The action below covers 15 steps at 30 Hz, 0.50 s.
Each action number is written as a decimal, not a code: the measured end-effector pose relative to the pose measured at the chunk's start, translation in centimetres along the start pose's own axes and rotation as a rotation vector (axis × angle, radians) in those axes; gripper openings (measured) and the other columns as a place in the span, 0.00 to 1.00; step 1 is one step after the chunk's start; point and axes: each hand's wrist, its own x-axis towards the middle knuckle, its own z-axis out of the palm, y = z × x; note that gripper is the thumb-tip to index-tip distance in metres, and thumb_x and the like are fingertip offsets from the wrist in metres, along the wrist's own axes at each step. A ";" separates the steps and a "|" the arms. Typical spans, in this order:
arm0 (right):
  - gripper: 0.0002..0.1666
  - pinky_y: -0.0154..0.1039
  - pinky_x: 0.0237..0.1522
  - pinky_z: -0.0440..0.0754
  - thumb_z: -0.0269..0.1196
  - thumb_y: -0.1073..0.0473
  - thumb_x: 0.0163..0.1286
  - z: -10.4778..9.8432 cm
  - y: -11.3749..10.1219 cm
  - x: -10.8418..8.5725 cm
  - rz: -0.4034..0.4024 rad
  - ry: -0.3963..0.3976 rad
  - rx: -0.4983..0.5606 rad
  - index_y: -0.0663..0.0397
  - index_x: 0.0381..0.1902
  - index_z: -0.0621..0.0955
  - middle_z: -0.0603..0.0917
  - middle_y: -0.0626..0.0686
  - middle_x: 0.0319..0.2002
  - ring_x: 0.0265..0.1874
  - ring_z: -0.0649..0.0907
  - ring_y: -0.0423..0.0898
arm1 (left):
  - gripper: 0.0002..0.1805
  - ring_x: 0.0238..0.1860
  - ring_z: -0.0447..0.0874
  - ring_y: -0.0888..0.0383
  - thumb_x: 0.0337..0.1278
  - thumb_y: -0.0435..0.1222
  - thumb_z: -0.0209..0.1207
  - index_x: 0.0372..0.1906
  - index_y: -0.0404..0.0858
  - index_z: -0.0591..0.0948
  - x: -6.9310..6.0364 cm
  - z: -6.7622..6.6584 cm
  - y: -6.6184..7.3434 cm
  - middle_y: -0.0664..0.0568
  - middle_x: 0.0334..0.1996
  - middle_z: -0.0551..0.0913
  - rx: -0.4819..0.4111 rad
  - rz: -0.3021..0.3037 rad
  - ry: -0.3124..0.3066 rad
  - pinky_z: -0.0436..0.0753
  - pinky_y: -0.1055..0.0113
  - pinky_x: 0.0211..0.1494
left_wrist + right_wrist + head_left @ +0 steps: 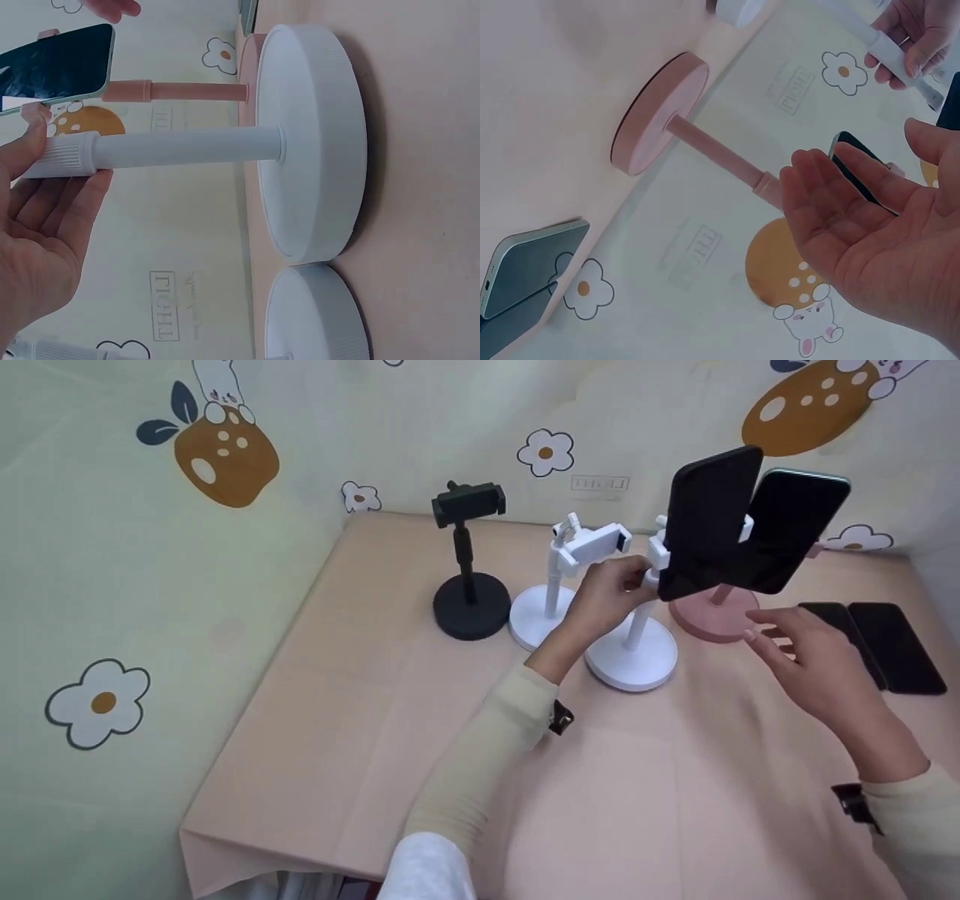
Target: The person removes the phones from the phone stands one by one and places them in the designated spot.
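Note:
My left hand (611,592) grips the upper post of a white phone stand (636,660); in the left wrist view the thumb and fingers wrap its ribbed collar (67,155). A black phone (709,525) sits upright in that stand's clamp. Behind it a second phone (799,529) is held tilted on a pink phone stand (716,615). My right hand (814,656) hovers in front of the pink stand, fingers loosely bent, holding nothing; the right wrist view shows the bare palm (855,225).
A black phone stand (471,604) and another white phone stand (536,615) stand to the left, their clamps without phones. Two phones lie flat at the right, the nearer one (896,649) beside its neighbour (844,622). A patterned cloth backdrop (450,427) rises behind the table.

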 end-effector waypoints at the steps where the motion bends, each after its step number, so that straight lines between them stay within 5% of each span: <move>1: 0.30 0.69 0.53 0.77 0.50 0.46 0.80 0.0 -0.1 0.0 0.000 0.000 0.000 0.63 0.66 0.73 0.72 0.71 0.64 0.56 0.78 0.69 | 0.16 0.51 0.86 0.62 0.64 0.32 0.63 0.56 0.38 0.82 -0.2 -0.1 0.0 0.50 0.52 0.87 -0.002 0.005 0.002 0.80 0.81 0.56; 15: 0.30 0.67 0.56 0.75 0.50 0.47 0.80 0.4 -1.2 -0.2 -0.053 0.042 0.095 0.61 0.70 0.69 0.72 0.67 0.66 0.59 0.76 0.67 | 0.15 0.47 0.86 0.65 0.61 0.33 0.66 0.53 0.40 0.83 -3.2 -0.8 0.5 0.52 0.48 0.88 -0.011 -0.028 -0.024 0.81 0.82 0.52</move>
